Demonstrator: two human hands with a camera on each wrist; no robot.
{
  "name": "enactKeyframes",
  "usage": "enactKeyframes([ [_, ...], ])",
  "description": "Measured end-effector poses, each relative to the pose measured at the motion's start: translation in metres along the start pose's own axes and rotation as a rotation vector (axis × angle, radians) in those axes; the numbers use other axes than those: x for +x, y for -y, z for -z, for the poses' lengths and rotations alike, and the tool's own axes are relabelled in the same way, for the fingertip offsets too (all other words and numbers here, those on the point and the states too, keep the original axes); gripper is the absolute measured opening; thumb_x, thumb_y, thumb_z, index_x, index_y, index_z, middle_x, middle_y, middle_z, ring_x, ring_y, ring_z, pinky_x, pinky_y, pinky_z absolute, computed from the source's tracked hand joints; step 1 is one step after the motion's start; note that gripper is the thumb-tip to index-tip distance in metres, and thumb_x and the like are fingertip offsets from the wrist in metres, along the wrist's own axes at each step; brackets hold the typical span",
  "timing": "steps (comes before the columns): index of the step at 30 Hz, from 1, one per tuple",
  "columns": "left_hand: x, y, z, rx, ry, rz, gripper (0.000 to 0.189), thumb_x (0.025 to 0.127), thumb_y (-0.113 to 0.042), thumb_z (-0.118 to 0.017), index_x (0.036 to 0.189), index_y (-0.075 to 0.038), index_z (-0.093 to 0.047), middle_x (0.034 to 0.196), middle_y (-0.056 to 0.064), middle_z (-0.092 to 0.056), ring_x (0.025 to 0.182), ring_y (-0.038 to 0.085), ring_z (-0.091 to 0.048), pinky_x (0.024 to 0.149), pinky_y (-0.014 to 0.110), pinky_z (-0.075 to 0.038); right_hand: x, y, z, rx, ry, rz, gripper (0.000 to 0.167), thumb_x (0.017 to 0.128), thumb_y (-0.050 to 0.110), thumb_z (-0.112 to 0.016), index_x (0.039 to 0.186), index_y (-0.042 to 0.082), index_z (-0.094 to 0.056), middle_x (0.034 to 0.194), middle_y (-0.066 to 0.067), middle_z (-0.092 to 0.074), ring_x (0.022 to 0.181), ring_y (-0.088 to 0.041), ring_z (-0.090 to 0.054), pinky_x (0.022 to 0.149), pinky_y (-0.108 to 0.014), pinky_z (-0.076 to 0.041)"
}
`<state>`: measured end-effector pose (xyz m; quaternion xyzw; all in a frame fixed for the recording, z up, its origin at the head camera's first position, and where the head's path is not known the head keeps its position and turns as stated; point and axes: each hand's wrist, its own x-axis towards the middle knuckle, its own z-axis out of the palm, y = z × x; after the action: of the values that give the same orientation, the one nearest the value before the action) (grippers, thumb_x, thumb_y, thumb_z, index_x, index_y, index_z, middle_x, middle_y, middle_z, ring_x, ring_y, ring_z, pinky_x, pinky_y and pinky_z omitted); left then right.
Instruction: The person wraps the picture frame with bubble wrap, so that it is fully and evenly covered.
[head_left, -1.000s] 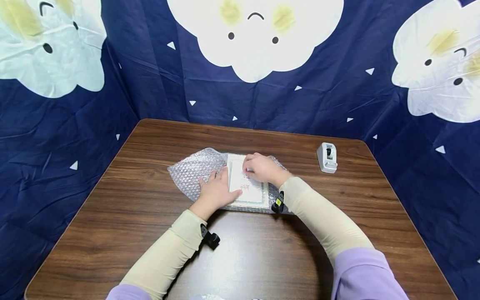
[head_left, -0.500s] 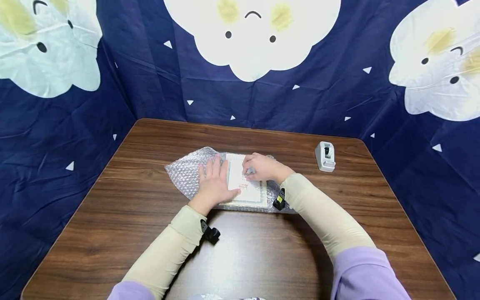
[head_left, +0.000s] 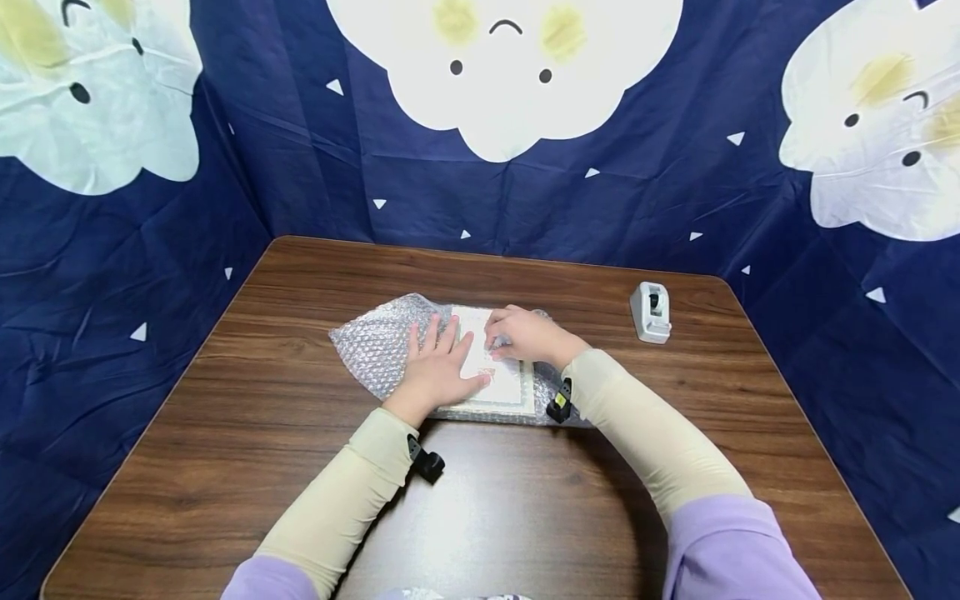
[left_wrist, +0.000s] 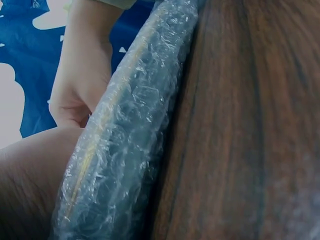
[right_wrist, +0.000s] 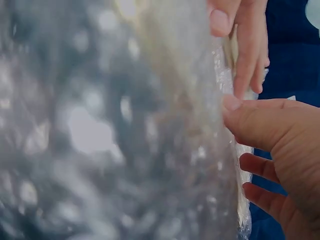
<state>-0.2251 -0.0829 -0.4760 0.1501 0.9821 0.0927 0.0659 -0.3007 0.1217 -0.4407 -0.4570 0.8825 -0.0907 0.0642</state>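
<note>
A flat rectangular piece with a cream border, a white middle and faint reddish marks (head_left: 507,390), like a picture frame, lies on bubble wrap (head_left: 375,342) in the head view. My left hand (head_left: 435,375) rests flat, fingers spread, over its left part and the wrap beside it. With bent fingers, my right hand (head_left: 525,333) pinches the bubble wrap over the piece's upper middle; its fingertips are partly hidden. In the right wrist view, the thumb (right_wrist: 245,122) touches the wrap's edge. Bubble wrap (left_wrist: 135,120) covers the piece's gold-toned near side in the left wrist view.
A white tape dispenser (head_left: 651,312) stands at the back right of the brown wooden table (head_left: 300,275). Dark blue cloth (head_left: 300,167) with white clouds hangs round the back and sides. Patterned fabric (head_left: 442,594) shows at the bottom edge.
My left hand has shifted slightly right, farther over the white middle, with its fingers spread wider. My right hand stays nearly where it was. The head view has shifted a little.
</note>
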Motion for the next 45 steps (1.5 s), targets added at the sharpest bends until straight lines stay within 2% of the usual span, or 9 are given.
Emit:
enactKeyframes([
  [5,0.0,-0.002,0.0,0.002,-0.008,-0.006,0.09,0.092,-0.077,-0.04,0.162,-0.022,-0.028,0.17,0.009,-0.001,0.154,0.037,0.011,0.117,0.064,0.012,-0.019,0.0,0.003,0.085,-0.031,-0.08,0.036,0.097,0.028,-0.07,0.13,0.013,-0.067,0.142,-0.009,-0.056,0.133,-0.03,-0.05,0.11,-0.047,-0.042],
  [10,0.0,-0.003,0.002,-0.001,-0.011,-0.005,0.09,0.092,-0.078,-0.038,0.162,-0.022,-0.028,0.17,0.01,-0.002,0.154,0.038,0.011,0.117,0.065,0.012,-0.057,0.0,0.003,0.226,-0.117,-0.16,0.068,0.094,0.033,-0.072,0.151,0.009,-0.046,0.155,-0.013,-0.042,0.145,-0.035,-0.035,0.116,-0.055,-0.031],
  [15,-0.001,-0.002,0.002,-0.006,-0.015,0.003,0.09,0.092,-0.079,-0.037,0.162,-0.023,-0.028,0.17,0.009,-0.002,0.154,0.038,0.011,0.117,0.065,0.012,-0.102,-0.005,-0.01,0.305,-0.153,-0.247,0.092,0.087,0.042,-0.078,0.158,0.007,-0.032,0.161,-0.021,-0.031,0.15,-0.042,-0.022,0.118,-0.062,-0.022],
  [22,-0.001,-0.003,0.0,-0.013,-0.02,-0.006,0.09,0.092,-0.078,-0.038,0.161,-0.023,-0.03,0.17,0.01,-0.003,0.154,0.04,0.009,0.118,0.065,0.01,-0.16,-0.017,-0.03,0.333,-0.228,-0.435,0.104,0.081,0.048,-0.081,0.159,0.004,-0.027,0.158,-0.023,-0.034,0.146,-0.045,-0.027,0.115,-0.064,-0.025],
  [26,-0.001,-0.002,0.0,-0.016,-0.025,-0.014,0.09,0.091,-0.078,-0.038,0.161,-0.022,-0.03,0.17,0.01,-0.003,0.154,0.04,0.01,0.117,0.065,0.012,-0.185,-0.019,-0.038,0.31,-0.244,-0.529,0.11,0.078,0.053,-0.082,0.159,0.003,-0.027,0.157,-0.024,-0.035,0.145,-0.045,-0.026,0.114,-0.065,-0.026],
  [30,0.001,0.0,-0.001,-0.021,-0.029,-0.016,0.09,0.091,-0.078,-0.039,0.161,-0.022,-0.029,0.17,0.01,-0.002,0.154,0.04,0.011,0.117,0.064,0.014,-0.196,-0.018,-0.043,0.224,-0.236,-0.599,0.113,0.075,0.063,-0.079,0.156,0.0,-0.031,0.151,-0.026,-0.04,0.14,-0.045,-0.033,0.111,-0.063,-0.032],
  [34,0.002,0.001,-0.003,-0.031,-0.02,-0.014,0.091,0.091,-0.079,-0.038,0.162,-0.023,-0.027,0.17,0.009,0.0,0.153,0.039,0.014,0.116,0.064,0.016,-0.197,-0.015,-0.045,0.103,-0.233,-0.661,0.113,0.07,0.074,-0.075,0.147,-0.004,-0.045,0.133,-0.026,-0.051,0.123,-0.041,-0.045,0.103,-0.058,-0.042],
  [37,0.003,0.001,-0.003,-0.034,-0.022,-0.014,0.09,0.091,-0.079,-0.038,0.162,-0.023,-0.028,0.17,0.01,0.0,0.153,0.039,0.013,0.116,0.064,0.015,-0.197,-0.012,-0.044,0.049,-0.227,-0.689,0.112,0.068,0.078,-0.073,0.139,-0.006,-0.053,0.123,-0.024,-0.056,0.115,-0.041,-0.048,0.099,-0.056,-0.044],
  [45,0.003,0.001,-0.002,-0.029,-0.017,-0.014,0.09,0.092,-0.079,-0.037,0.162,-0.023,-0.027,0.17,0.01,0.0,0.153,0.04,0.012,0.116,0.064,0.015,-0.195,-0.011,-0.042,0.107,-0.26,-0.694,0.098,0.068,0.076,-0.076,0.128,0.0,-0.06,0.117,-0.017,-0.069,0.107,-0.037,-0.06,0.09,-0.055,-0.049],
])
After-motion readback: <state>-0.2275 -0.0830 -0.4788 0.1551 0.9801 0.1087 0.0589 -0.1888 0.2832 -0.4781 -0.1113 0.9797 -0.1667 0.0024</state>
